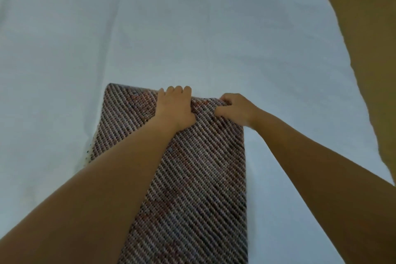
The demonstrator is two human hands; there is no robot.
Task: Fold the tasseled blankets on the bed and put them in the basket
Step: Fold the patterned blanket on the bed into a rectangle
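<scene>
The striped woven blanket (192,178) lies as a long strip on the white-sheeted bed (192,28). The left hand (174,107) and right hand (235,109) both clutch its far edge, fingers curled over.

Both hands (175,107) (234,108) outstretched, fingers curled

**Bed with one blanket on it**

The bed (192,28) is covered with a plain white sheet (64,70). One woven striped blanket (192,188) lies flat on it, as a long narrow strip reaching the near edge of view.
</scene>
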